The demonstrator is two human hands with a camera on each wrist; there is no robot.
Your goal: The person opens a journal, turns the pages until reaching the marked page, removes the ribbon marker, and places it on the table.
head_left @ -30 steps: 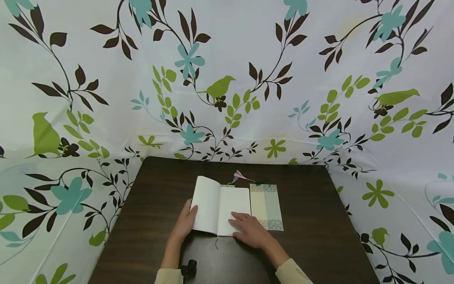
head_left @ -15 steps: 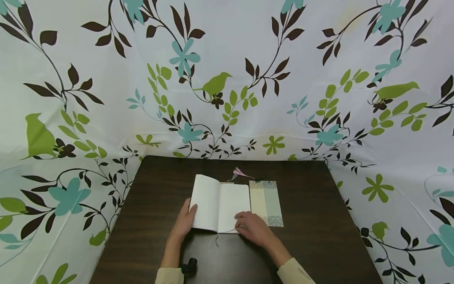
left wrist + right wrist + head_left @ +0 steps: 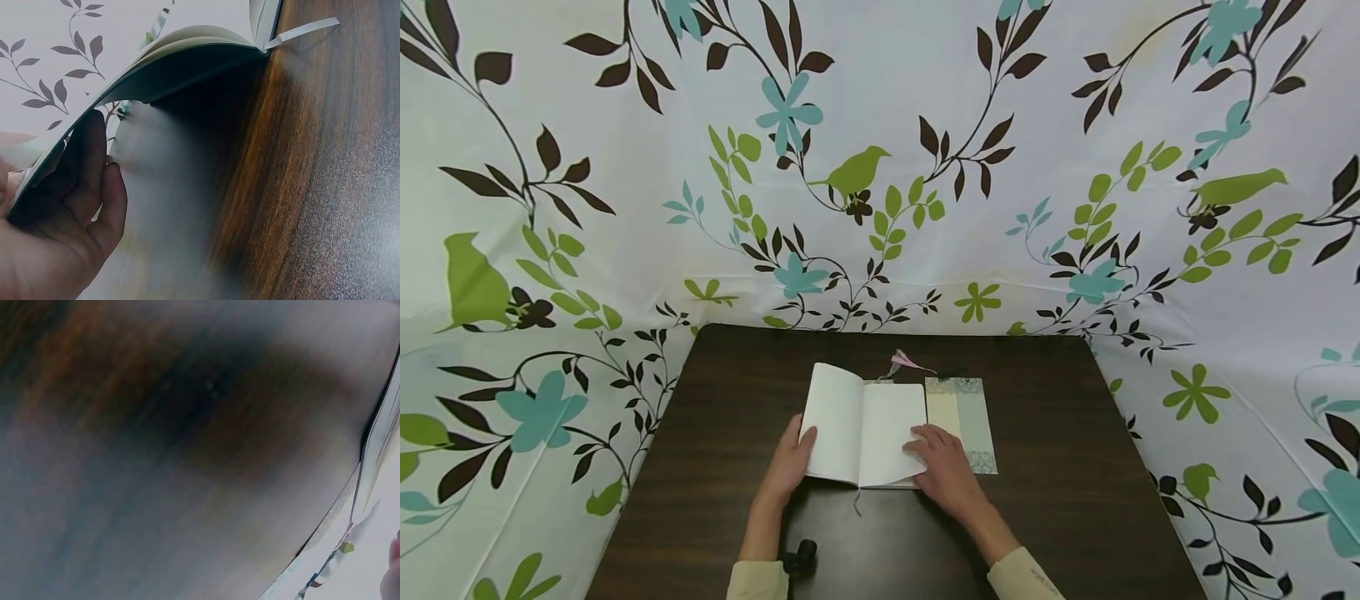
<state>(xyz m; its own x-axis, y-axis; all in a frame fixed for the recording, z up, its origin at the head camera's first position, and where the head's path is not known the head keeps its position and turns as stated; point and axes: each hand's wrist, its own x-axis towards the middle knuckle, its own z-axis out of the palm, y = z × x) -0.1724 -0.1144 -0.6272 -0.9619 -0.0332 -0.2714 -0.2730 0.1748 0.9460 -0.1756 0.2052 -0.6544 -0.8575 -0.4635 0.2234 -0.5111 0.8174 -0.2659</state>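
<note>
In the head view, the book (image 3: 835, 423) lies open on the table (image 3: 1075, 517), pages plain white; the left hand (image 3: 787, 462) clamps its left edge. The right hand (image 3: 951, 473) has slid to the right edge; whether it pinches, I can't tell. Left wrist: fingers under the dark cover. Right wrist: mostly blur.
</note>
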